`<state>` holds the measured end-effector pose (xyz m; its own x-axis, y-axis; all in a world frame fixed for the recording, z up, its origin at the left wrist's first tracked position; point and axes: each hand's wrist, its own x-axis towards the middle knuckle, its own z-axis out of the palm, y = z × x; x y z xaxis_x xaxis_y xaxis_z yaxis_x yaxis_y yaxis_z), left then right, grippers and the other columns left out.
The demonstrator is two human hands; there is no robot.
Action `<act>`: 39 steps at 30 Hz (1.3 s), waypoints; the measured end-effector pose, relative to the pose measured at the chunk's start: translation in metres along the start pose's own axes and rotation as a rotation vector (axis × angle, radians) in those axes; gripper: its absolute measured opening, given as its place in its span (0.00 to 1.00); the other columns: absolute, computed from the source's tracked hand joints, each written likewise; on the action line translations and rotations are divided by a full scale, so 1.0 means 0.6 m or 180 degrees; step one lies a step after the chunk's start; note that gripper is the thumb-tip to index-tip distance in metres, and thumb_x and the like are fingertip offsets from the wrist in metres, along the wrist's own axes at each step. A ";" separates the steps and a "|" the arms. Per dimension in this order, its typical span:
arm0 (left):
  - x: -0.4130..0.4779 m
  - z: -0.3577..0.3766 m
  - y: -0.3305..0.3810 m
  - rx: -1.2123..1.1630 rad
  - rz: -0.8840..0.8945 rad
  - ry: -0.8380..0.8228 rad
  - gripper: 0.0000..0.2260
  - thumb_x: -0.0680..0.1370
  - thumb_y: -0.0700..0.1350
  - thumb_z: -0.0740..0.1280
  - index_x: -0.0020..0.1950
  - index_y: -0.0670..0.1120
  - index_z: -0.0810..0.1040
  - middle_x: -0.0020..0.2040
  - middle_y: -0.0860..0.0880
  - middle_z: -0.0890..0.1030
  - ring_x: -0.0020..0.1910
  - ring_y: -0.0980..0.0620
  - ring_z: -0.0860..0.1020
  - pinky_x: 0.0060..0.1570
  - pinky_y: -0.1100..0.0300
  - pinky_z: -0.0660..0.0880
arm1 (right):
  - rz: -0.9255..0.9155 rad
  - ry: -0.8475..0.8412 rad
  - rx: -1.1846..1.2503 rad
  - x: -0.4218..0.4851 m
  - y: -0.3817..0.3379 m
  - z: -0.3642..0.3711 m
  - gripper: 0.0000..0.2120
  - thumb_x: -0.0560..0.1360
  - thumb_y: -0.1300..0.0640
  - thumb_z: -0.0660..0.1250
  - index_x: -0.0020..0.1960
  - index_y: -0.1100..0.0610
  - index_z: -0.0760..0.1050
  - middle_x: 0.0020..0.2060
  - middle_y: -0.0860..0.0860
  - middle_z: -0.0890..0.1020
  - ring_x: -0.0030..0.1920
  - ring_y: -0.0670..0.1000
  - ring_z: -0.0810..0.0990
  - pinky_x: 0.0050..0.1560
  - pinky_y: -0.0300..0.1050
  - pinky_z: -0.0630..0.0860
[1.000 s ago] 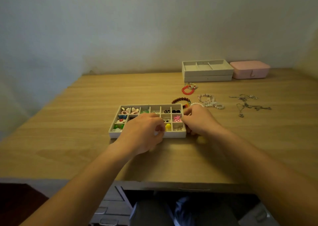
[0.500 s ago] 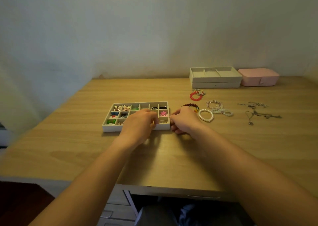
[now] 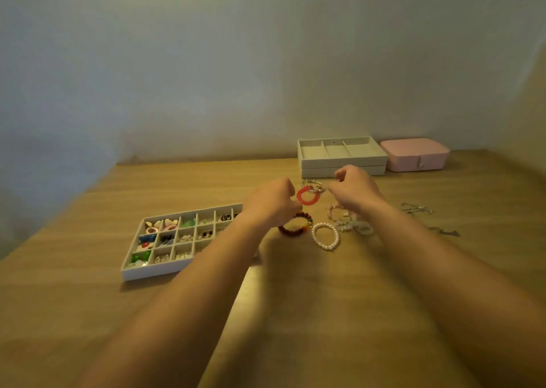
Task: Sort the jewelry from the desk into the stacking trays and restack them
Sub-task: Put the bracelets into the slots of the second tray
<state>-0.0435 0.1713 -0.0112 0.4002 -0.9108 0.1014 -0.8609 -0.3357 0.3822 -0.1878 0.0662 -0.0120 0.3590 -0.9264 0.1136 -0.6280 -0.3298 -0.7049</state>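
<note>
Your left hand [image 3: 271, 201] and right hand [image 3: 354, 189] hover apart over the light wooden desk [image 3: 295, 313], fingers curled. Blur hides whether either holds anything. Between them lies the red coiled bracelet [image 3: 307, 197]. Nearer the front edge lie a dark red beaded bracelet [image 3: 295, 225] and a white pearl bracelet [image 3: 325, 235], with thin silver chains [image 3: 418, 208] toward the right edge. The white many-celled tray of small jewellery [image 3: 153, 269] sits left of your left forearm. Two stacked pale trays [image 3: 342, 163] stand at the back edge, just beside a pink box [image 3: 413, 154].

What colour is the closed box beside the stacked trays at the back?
Pale pink; the box shows best in the head view.
</note>
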 end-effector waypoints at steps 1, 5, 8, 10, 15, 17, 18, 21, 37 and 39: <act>0.020 0.006 0.006 -0.0244 -0.0068 -0.0001 0.19 0.78 0.54 0.70 0.67 0.50 0.74 0.60 0.49 0.81 0.55 0.48 0.78 0.54 0.51 0.77 | 0.0083 0.0041 -0.0045 0.019 0.013 -0.012 0.23 0.79 0.56 0.67 0.73 0.56 0.71 0.68 0.55 0.75 0.60 0.55 0.77 0.59 0.52 0.76; 0.120 0.032 0.027 -0.1090 -0.0390 0.0120 0.21 0.79 0.51 0.70 0.69 0.46 0.71 0.62 0.47 0.78 0.51 0.51 0.76 0.51 0.54 0.75 | 0.0415 0.0307 -0.0147 0.107 0.060 -0.061 0.27 0.78 0.53 0.68 0.75 0.57 0.68 0.74 0.59 0.66 0.70 0.61 0.71 0.68 0.57 0.71; 0.210 0.060 0.037 -0.1349 -0.0681 0.0301 0.19 0.81 0.50 0.65 0.70 0.44 0.70 0.63 0.47 0.77 0.53 0.49 0.75 0.50 0.54 0.73 | 0.0610 0.0416 -0.0096 0.180 0.092 -0.080 0.28 0.80 0.54 0.67 0.77 0.57 0.65 0.73 0.61 0.65 0.68 0.63 0.71 0.67 0.54 0.70; 0.240 0.065 0.035 -0.1340 -0.0814 0.0387 0.19 0.81 0.50 0.62 0.69 0.43 0.71 0.65 0.44 0.77 0.57 0.45 0.76 0.54 0.51 0.74 | 0.0646 0.0429 -0.0067 0.200 0.101 -0.078 0.27 0.81 0.54 0.65 0.78 0.57 0.64 0.73 0.61 0.64 0.67 0.63 0.71 0.66 0.53 0.70; 0.320 0.104 0.046 -0.1307 -0.0996 0.0264 0.22 0.82 0.52 0.56 0.65 0.38 0.76 0.64 0.37 0.77 0.61 0.37 0.76 0.60 0.48 0.74 | 0.0803 0.0748 0.0105 0.251 0.128 -0.058 0.26 0.82 0.53 0.61 0.78 0.57 0.64 0.72 0.61 0.66 0.67 0.65 0.71 0.66 0.54 0.70; 0.331 0.112 0.047 -0.1324 -0.1053 0.0295 0.20 0.82 0.51 0.56 0.63 0.39 0.78 0.63 0.38 0.78 0.59 0.38 0.77 0.60 0.47 0.75 | 0.0898 0.0822 0.0175 0.259 0.127 -0.054 0.27 0.81 0.52 0.61 0.78 0.58 0.63 0.71 0.62 0.68 0.68 0.64 0.71 0.65 0.56 0.71; 0.332 0.114 0.047 -0.1315 -0.1054 0.0321 0.19 0.81 0.50 0.57 0.62 0.40 0.79 0.62 0.39 0.78 0.57 0.39 0.77 0.59 0.47 0.76 | 0.0972 0.0807 0.0189 0.260 0.123 -0.053 0.28 0.81 0.51 0.61 0.78 0.59 0.62 0.71 0.62 0.68 0.68 0.65 0.70 0.65 0.57 0.71; 0.328 0.106 0.042 -0.1414 -0.0979 0.0465 0.15 0.80 0.48 0.59 0.57 0.42 0.80 0.58 0.41 0.80 0.53 0.41 0.78 0.56 0.47 0.77 | 0.1074 0.0748 0.0127 0.254 0.109 -0.049 0.30 0.79 0.49 0.64 0.76 0.60 0.60 0.72 0.63 0.65 0.68 0.65 0.68 0.66 0.59 0.72; 0.003 -0.064 -0.037 -0.1471 -0.0903 0.0634 0.05 0.76 0.39 0.63 0.40 0.44 0.73 0.38 0.45 0.73 0.38 0.46 0.71 0.35 0.55 0.66 | 0.0666 0.0084 -0.0437 -0.008 -0.011 -0.108 0.19 0.79 0.47 0.59 0.63 0.58 0.75 0.59 0.58 0.80 0.55 0.59 0.78 0.57 0.55 0.76; -0.055 -0.071 -0.052 -0.1455 -0.0936 0.0505 0.02 0.75 0.38 0.64 0.44 0.44 0.73 0.41 0.45 0.76 0.41 0.46 0.74 0.39 0.54 0.71 | 0.0626 -0.0063 -0.0739 -0.054 -0.007 -0.106 0.19 0.79 0.46 0.59 0.60 0.57 0.76 0.55 0.56 0.81 0.53 0.59 0.79 0.56 0.54 0.77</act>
<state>-0.0169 0.2222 0.0127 0.6753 -0.7355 0.0539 -0.4966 -0.3994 0.7706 -0.2404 0.0859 0.0320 0.2268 -0.9736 -0.0246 -0.8271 -0.1792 -0.5328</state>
